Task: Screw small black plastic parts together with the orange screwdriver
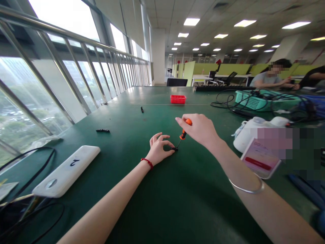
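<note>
My right hand (pixel 200 130) is closed around the orange and black handle of a screwdriver (pixel 182 135). Its thin shaft slants down and left to a small black part (pixel 174 148) on the green table (pixel 162 196). Thumb and index finger of my left hand (pixel 159 148) pinch that part against the tabletop, while the other fingers are raised and spread. The tip seems to meet the part, though the exact contact is too small to make out. Farther off lie a small black piece (pixel 142 109) and a longer black piece (pixel 103 130).
A red tray (pixel 178 99) stands toward the back. On the left lies a white power bank (pixel 67 171) near black cables. At right are a white bottle (pixel 250 134), a phone (pixel 261 157) and a teal basket (pixel 269 100) with cables. People (pixel 271 76) sit beyond.
</note>
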### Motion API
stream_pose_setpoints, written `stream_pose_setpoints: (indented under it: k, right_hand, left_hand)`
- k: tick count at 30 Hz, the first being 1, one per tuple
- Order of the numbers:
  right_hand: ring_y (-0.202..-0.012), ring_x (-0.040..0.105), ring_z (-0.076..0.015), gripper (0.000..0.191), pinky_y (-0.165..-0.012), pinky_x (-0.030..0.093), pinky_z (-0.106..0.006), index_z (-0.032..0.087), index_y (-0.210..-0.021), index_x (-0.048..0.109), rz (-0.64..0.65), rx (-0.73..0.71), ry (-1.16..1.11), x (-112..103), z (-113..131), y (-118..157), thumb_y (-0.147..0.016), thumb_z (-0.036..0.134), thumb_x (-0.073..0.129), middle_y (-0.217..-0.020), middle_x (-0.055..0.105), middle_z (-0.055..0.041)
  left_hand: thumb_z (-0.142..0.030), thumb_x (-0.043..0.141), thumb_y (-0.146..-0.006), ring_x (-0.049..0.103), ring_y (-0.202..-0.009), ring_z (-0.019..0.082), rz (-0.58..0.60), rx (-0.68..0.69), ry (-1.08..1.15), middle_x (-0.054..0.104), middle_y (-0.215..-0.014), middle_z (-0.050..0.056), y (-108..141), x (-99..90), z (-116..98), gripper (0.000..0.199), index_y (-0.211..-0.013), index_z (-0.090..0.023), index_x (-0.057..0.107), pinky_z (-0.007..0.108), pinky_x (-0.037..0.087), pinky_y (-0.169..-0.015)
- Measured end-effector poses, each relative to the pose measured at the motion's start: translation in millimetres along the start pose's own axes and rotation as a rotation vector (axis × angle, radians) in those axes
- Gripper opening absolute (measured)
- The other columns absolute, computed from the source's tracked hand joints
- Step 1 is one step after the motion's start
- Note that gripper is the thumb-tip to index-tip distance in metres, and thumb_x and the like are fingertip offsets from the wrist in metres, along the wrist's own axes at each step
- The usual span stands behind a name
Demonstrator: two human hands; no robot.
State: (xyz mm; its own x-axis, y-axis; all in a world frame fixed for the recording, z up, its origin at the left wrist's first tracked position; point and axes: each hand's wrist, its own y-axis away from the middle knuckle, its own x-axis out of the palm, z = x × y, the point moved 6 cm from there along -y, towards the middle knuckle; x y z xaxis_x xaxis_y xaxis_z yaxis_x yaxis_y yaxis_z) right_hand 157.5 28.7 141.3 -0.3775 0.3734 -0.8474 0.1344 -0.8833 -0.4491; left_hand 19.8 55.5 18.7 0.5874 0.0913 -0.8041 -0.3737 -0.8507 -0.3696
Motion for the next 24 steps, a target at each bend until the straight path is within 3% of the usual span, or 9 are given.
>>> stream_pose_setpoints:
  k: [2,5,7,9,11,13,15,20,24]
  right_hand:
    - [-0.051,0.046,-0.013,0.019,-0.048,0.027,-0.024,0.022,-0.078,0.054,-0.008,-0.001,-0.013,-0.7,-0.7,0.1,-0.078,0.038,0.045,-0.059,0.057,0.001]
    - [-0.05,0.046,-0.0126,0.021,-0.048,0.027,-0.024,0.024,-0.091,0.052,-0.006,0.005,-0.021,-2.4,-2.1,0.8,-0.072,0.034,0.051,-0.062,0.059,0.0028]
    - [-0.05,0.046,-0.0128,0.02,-0.049,0.026,-0.024,0.023,-0.079,0.054,0.002,0.01,-0.011,-2.9,-2.7,1.1,-0.077,0.041,0.047,-0.06,0.058,0.0013]
    - [-0.05,0.046,-0.0131,0.034,-0.049,0.026,-0.024,0.021,-0.066,0.054,0.008,0.008,-0.001,-2.9,-2.9,0.9,-0.082,0.046,0.037,-0.056,0.056,-0.0003]
    - [-0.05,0.046,-0.0132,0.032,-0.049,0.026,-0.024,0.022,-0.067,0.055,0.0,0.003,0.0,-3.4,-3.1,0.4,-0.083,0.044,0.037,-0.055,0.055,0.0]
    - [-0.05,0.046,-0.013,0.017,-0.049,0.026,-0.024,0.023,-0.082,0.055,-0.017,0.003,-0.002,-4.7,-3.9,-0.1,-0.078,0.036,0.045,-0.059,0.058,0.0013]
    - [-0.051,0.046,-0.0132,0.019,-0.049,0.026,-0.024,0.023,-0.09,0.053,-0.022,0.01,0.001,-5.3,-5.1,-0.3,-0.075,0.034,0.049,-0.063,0.06,0.0012]
    - [-0.052,0.046,-0.0145,0.037,-0.048,0.025,-0.025,0.022,-0.065,0.054,-0.009,0.022,0.057,-4.9,-6.7,-0.3,-0.083,0.049,0.036,-0.058,0.057,-0.0019]
    - [-0.052,0.046,-0.0138,0.016,-0.049,0.025,-0.025,0.023,-0.081,0.056,-0.01,-0.004,0.075,-6.3,-5.8,-0.7,-0.078,0.034,0.044,-0.061,0.059,0.0001]
  left_hand:
    - [-0.033,0.068,-0.069,0.026,-0.128,0.033,-0.018,0.001,-0.052,0.05,-0.127,0.001,1.3,0.3,-1.0,0.014,-0.081,-0.028,0.07,0.057,0.019,-0.103]
    - [-0.046,0.066,-0.069,0.017,-0.133,0.036,-0.093,0.03,-0.18,0.034,-0.143,0.007,4.3,-1.2,-7.4,0.047,-0.111,-0.027,0.061,0.06,0.006,-0.105]
    - [-0.055,0.06,-0.07,0.01,-0.136,0.036,-0.129,0.085,-0.263,0.019,-0.149,0.011,6.3,-1.5,-14.6,0.072,-0.132,-0.023,0.042,0.06,-0.002,-0.106]
    - [-0.06,0.053,-0.073,0.007,-0.137,0.034,-0.131,0.14,-0.324,0.011,-0.151,0.012,7.6,-0.3,-20.8,0.082,-0.14,-0.02,0.026,0.057,-0.005,-0.107]
    - [-0.061,0.046,-0.077,0.007,-0.138,0.032,-0.126,0.172,-0.36,0.01,-0.151,0.013,8.3,0.3,-24.2,0.084,-0.143,-0.017,0.019,0.054,-0.005,-0.108]
    - [-0.062,0.04,-0.079,0.008,-0.138,0.031,-0.129,0.181,-0.382,0.011,-0.15,0.014,8.6,0.0,-25.4,0.083,-0.143,-0.014,0.016,0.051,-0.004,-0.109]
    - [-0.062,0.037,-0.081,0.009,-0.138,0.03,-0.136,0.183,-0.398,0.013,-0.15,0.014,9.1,-0.3,-25.8,0.083,-0.143,-0.012,0.016,0.049,-0.003,-0.11]
    - [-0.062,0.037,-0.081,0.011,-0.138,0.029,-0.154,0.168,-0.43,0.015,-0.15,0.013,10.4,0.1,-25.3,0.082,-0.143,-0.012,0.017,0.046,-0.002,-0.111]
    - [-0.064,0.035,-0.081,0.01,-0.138,0.028,-0.107,0.138,-0.439,0.015,-0.15,0.013,9.6,4.0,-20.3,0.083,-0.142,-0.011,0.018,0.046,-0.001,-0.112]
